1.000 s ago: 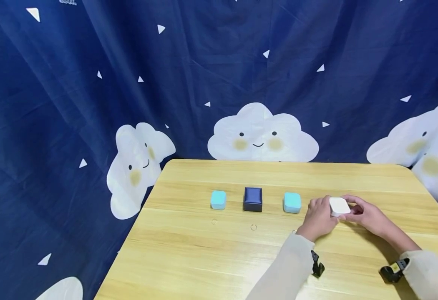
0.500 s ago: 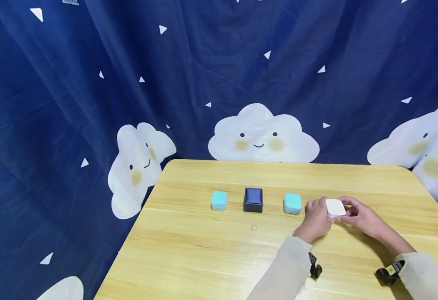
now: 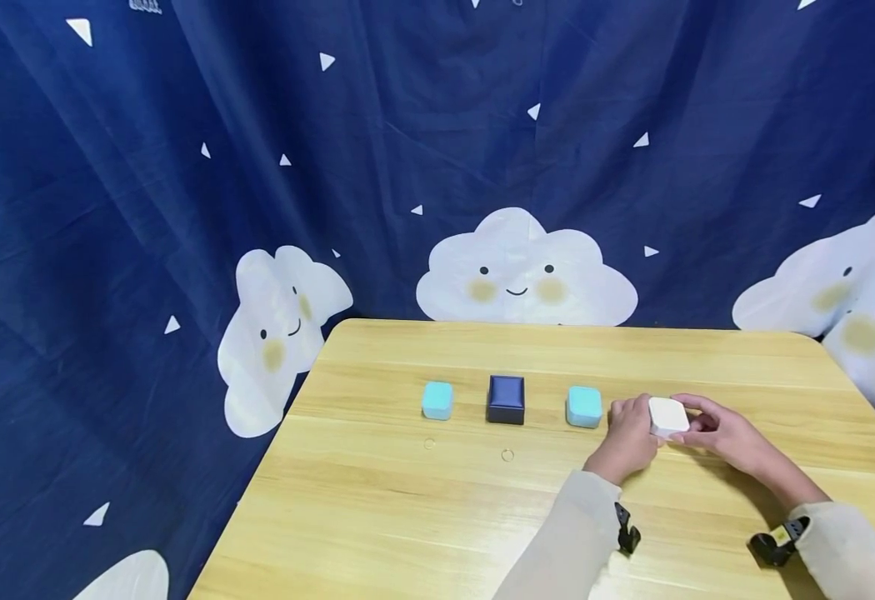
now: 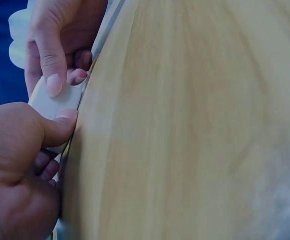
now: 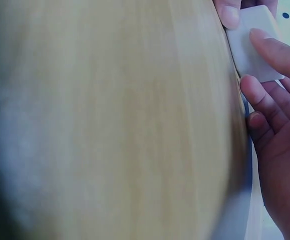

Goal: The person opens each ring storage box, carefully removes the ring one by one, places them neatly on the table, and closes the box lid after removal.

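Note:
Both hands hold one small white ring box [image 3: 667, 415] with rounded corners, at the right of the table. My left hand [image 3: 627, 437] grips its left side, and my right hand [image 3: 724, 435] pinches it from the right. In the left wrist view both thumbs press the near face of the white ring box [image 4: 50, 104]. The right wrist view shows the fingers of my right hand [image 5: 284, 130] curled below the box [image 5: 249, 47]. The box appears closed, its top face up. Beside my left hand stands a light blue ring box [image 3: 583, 407].
Further left on the wooden table [image 3: 377, 517] are a navy ring box [image 3: 507, 400] and another light blue box [image 3: 437, 401]. Thin rings lie before them, one ring [image 3: 508, 455] by the navy box, another ring [image 3: 429, 444] further left. A dark blue curtain [image 3: 482, 125] hangs behind.
Both hands have moved slightly left with the white ring box, closer to the light blue one. The ring near the left wrist, partly seen earlier, is now hidden by the arm.

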`<act>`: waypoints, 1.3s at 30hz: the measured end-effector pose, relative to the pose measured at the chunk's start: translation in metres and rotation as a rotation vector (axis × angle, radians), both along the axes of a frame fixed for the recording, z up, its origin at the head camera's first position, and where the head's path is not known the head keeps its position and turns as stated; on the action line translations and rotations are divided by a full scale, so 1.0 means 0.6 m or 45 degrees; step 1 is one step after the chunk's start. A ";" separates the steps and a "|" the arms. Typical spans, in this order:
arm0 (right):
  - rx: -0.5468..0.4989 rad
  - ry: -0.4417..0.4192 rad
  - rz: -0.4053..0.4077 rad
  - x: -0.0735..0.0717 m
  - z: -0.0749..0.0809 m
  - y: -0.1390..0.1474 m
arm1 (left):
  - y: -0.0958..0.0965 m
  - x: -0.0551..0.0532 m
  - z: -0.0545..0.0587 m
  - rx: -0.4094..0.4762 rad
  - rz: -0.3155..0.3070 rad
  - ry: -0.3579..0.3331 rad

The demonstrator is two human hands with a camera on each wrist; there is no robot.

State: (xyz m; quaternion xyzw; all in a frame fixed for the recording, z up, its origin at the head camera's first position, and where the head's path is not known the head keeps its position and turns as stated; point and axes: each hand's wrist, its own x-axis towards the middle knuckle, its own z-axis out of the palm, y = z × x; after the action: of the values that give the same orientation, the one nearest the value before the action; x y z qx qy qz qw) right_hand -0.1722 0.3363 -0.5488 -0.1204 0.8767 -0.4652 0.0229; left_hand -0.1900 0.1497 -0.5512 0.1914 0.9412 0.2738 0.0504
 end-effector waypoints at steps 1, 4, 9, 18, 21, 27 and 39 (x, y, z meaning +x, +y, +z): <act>-0.003 -0.008 -0.008 0.000 -0.001 0.000 | 0.000 -0.001 -0.001 0.014 0.006 0.004; 0.007 -0.025 -0.009 -0.001 -0.002 0.003 | 0.000 -0.002 -0.006 0.074 0.035 -0.002; 0.018 -0.033 -0.007 -0.003 -0.002 0.010 | 0.001 -0.004 -0.013 0.188 0.078 -0.055; -0.060 -0.044 0.035 -0.004 -0.005 0.012 | -0.007 -0.010 -0.014 0.326 0.102 -0.157; -0.061 -0.058 0.034 -0.005 -0.005 0.014 | -0.009 -0.012 -0.015 0.376 0.100 -0.173; -0.087 -0.062 0.038 -0.004 -0.008 0.014 | -0.013 -0.014 -0.017 0.426 0.096 -0.189; -0.045 -0.118 0.001 -0.001 0.000 0.011 | -0.004 -0.013 -0.015 0.251 0.076 -0.095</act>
State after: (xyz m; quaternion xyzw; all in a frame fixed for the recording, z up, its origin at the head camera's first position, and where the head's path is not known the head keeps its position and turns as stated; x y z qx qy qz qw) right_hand -0.1727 0.3429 -0.5487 -0.0993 0.8663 -0.4856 0.0616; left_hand -0.1981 0.1476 -0.5600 0.1571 0.9124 0.3735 0.0581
